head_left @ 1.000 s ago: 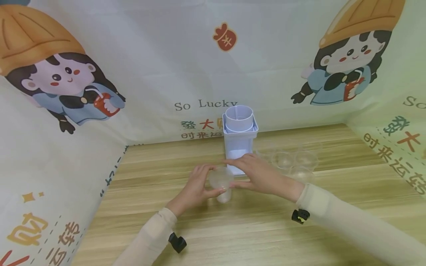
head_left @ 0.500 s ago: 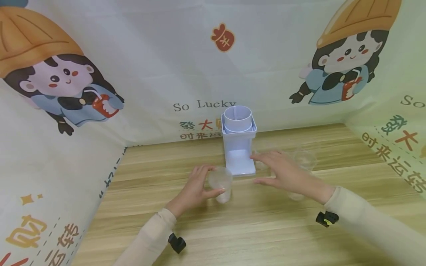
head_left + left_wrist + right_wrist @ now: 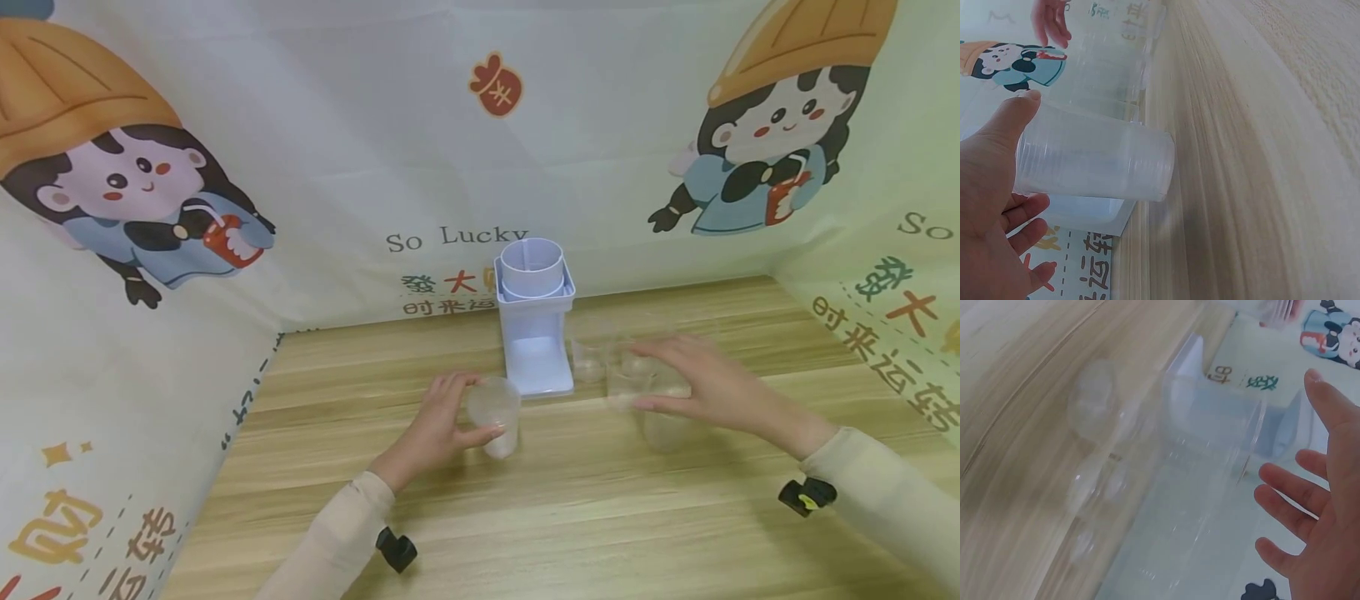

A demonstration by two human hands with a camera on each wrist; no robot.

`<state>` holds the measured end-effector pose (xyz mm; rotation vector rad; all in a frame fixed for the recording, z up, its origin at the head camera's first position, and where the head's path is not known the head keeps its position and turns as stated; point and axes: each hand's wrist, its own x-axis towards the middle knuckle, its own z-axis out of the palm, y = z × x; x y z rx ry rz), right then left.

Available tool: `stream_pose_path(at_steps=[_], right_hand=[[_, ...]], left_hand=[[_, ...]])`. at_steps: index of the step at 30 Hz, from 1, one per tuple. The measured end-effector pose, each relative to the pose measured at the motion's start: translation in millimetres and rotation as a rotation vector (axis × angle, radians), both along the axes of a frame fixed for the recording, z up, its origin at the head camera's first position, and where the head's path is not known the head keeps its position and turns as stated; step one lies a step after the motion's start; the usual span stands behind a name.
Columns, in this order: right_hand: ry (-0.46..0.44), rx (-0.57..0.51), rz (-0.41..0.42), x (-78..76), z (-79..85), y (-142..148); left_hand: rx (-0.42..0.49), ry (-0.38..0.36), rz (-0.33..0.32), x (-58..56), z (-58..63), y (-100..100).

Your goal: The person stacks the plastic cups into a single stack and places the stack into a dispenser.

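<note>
My left hand (image 3: 427, 433) holds a stack of translucent plastic cups (image 3: 1097, 156) near the rims, thumb on one side and fingers on the other. The stack stands upright on the table, just in front of the pale lilac cup holder (image 3: 534, 304). To the right, my right hand (image 3: 720, 387) hovers with thumb and fingers spread at several clear plastic cups (image 3: 588, 364). In the right wrist view that hand (image 3: 1325, 506) has bent but loose fingers, and a clear cup (image 3: 1216, 422) stands before it. Some cups are hard to make out because they are so transparent.
The wooden table (image 3: 480, 533) runs up to a printed cloth backdrop (image 3: 360, 125) behind and at both sides. The holder has a round tube (image 3: 534, 265) on top and an open front above its base (image 3: 543, 379).
My right hand has left the cup stack and moved right to the loose clear cups. My left hand has stayed on the stack in the same place.
</note>
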<state>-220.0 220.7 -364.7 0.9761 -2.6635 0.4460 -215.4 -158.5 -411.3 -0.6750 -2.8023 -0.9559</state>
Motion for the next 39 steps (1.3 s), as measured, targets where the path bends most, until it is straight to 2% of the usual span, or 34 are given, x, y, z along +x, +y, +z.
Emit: stream_pose_path(at_steps=[11,29,39], right_hand=[[0.069,0.042,0.027,1.0,-3.2,23],[0.003,0.100,0.036,2.5,-1.7,30],[-0.052,0.130,0.012,4.4,0.2,31]], left_hand=[[-0.001,0.004,-0.007,-0.9,-0.5,0],[-0.011,0.000,-0.007,-1.2,-0.7,0],[-0.005,-0.010,-0.006,-0.9,-0.4,0]])
